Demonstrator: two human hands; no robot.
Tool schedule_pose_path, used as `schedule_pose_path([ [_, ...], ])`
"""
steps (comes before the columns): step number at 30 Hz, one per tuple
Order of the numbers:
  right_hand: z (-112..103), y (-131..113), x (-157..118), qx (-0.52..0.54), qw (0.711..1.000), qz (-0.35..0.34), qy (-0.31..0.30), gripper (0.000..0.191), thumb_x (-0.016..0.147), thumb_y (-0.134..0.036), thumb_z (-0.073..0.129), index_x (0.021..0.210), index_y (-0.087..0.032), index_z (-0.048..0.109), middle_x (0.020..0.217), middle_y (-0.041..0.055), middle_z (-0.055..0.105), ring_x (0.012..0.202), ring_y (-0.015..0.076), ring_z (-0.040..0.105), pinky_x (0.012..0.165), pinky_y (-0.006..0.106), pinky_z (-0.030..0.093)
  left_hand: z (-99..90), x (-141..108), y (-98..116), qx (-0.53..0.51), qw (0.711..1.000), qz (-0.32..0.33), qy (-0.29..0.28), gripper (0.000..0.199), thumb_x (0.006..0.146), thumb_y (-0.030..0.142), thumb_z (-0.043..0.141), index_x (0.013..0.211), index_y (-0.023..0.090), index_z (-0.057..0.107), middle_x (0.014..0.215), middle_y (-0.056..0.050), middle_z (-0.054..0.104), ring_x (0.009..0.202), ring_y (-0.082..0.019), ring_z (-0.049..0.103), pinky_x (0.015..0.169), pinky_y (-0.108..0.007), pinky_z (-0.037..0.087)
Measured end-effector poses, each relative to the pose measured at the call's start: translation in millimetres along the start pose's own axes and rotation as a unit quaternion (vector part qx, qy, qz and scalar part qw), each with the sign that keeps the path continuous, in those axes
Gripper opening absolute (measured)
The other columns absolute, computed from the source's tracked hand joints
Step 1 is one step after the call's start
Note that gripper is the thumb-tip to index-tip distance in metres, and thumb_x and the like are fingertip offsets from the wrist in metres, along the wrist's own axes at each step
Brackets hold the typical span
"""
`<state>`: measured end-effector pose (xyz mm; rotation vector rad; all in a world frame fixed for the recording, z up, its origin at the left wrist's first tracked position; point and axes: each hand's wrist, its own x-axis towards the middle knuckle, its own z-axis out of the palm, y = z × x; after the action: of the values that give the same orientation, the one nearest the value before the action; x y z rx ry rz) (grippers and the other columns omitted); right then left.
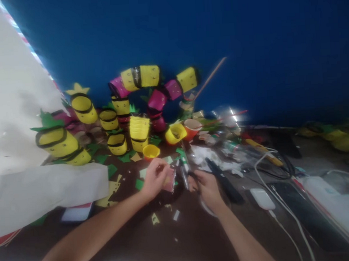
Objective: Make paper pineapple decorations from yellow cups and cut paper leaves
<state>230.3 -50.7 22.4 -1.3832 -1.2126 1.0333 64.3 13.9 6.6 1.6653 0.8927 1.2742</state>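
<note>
Near the middle of the dark table, my left hand (pixel 156 176) pinches a small pink piece (pixel 168 181) with a shiny, clear edge that looks like a plastic packet. To its right, my right hand (pixel 206 185) is closed round the handles of scissors (pixel 184 172), whose blades point up and away from me. The blades are beside the pink piece, a small gap apart. A small yellow cup (pixel 151 151) stands just beyond my left hand. Blur hides the fine detail of both grips.
Yellow and magenta paper cups with black bands (pixel 58 141) are piled at the back left. White paper (pixel 50 189) covers the left side. Green and yellow scraps (pixel 155 218) lie about. Cables, a white charger (pixel 262 198), a black phone (pixel 309 213) and a power strip (pixel 335 199) are on the right.
</note>
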Motion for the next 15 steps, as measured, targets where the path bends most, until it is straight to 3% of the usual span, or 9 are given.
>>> schedule_pose_path([
  [2,2.3,0.2,0.7,0.014,1.000,0.009,0.004,0.038,0.067,-0.045,0.065,0.050,-0.016,0.047,0.045,-0.0028,0.046,0.044,0.0075,0.038,0.041,0.020,0.028,-3.2,3.6,6.5,0.066,0.997,0.045,-0.019,0.012,0.084,0.024,0.047,0.076,0.016,0.053,0.079,-0.003,0.052,0.074,-0.013,0.050,0.065,-0.024,0.040],
  [4,4.1,0.8,1.6,0.028,0.999,0.019,0.009,0.037,0.066,-0.044,0.066,0.051,-0.016,0.047,0.044,-0.0031,0.045,0.043,0.0075,0.038,0.040,0.019,0.027,-9.3,8.8,12.7,0.161,0.978,0.110,-0.077,0.012,0.085,0.022,0.046,0.079,0.016,0.054,0.083,-0.004,0.053,0.077,-0.013,0.051,0.068,-0.025,0.041],
  [6,5.2,1.3,2.4,0.032,0.999,0.024,0.011,0.037,0.066,-0.044,0.065,0.051,-0.016,0.046,0.045,-0.0030,0.046,0.043,0.0073,0.038,0.039,0.019,0.027,-17.6,13.7,16.2,0.294,0.925,0.184,-0.157,0.011,0.085,0.019,0.046,0.082,0.015,0.056,0.088,-0.006,0.054,0.081,-0.015,0.051,0.071,-0.028,0.041],
  [8,5.7,1.0,2.7,0.030,0.999,0.024,0.013,0.039,0.066,-0.046,0.065,0.050,-0.016,0.046,0.045,-0.0032,0.045,0.043,0.0072,0.038,0.039,0.019,0.028,-26.1,16.3,15.9,0.429,0.846,0.238,-0.208,0.008,0.082,0.016,0.050,0.085,0.013,0.057,0.093,-0.009,0.054,0.084,-0.019,0.050,0.073,-0.032,0.041],
  [10,6.0,-0.5,2.4,0.029,0.999,0.025,0.017,0.040,0.065,-0.048,0.065,0.049,-0.016,0.046,0.045,-0.0034,0.044,0.042,0.0071,0.038,0.039,0.019,0.028,-33.2,16.4,13.1,0.508,0.785,0.263,-0.239,0.007,0.079,0.015,0.053,0.085,0.012,0.058,0.096,-0.010,0.054,0.087,-0.021,0.048,0.075,-0.035,0.040],
  [12,6.4,-2.6,1.8,0.027,0.999,0.029,0.018,0.042,0.065,-0.051,0.063,0.049,-0.017,0.045,0.044,-0.0035,0.044,0.041,0.0070,0.038,0.039,0.019,0.028,-38.0,15.0,9.9,0.542,0.748,0.267,-0.274,0.007,0.080,0.015,0.052,0.083,0.012,0.058,0.096,-0.010,0.053,0.089,-0.022,0.047,0.077,-0.036,0.039],
  [15,6.7,-5.3,1.3,0.023,0.999,0.029,0.013,0.044,0.065,-0.054,0.062,0.049,-0.017,0.045,0.044,-0.0031,0.044,0.041,0.0074,0.038,0.039,0.020,0.028,-42.1,13.7,8.6,0.542,0.742,0.238,-0.314,0.009,0.081,0.015,0.050,0.084,0.012,0.059,0.093,-0.009,0.053,0.089,-0.022,0.044,0.078,-0.036,0.038],
])
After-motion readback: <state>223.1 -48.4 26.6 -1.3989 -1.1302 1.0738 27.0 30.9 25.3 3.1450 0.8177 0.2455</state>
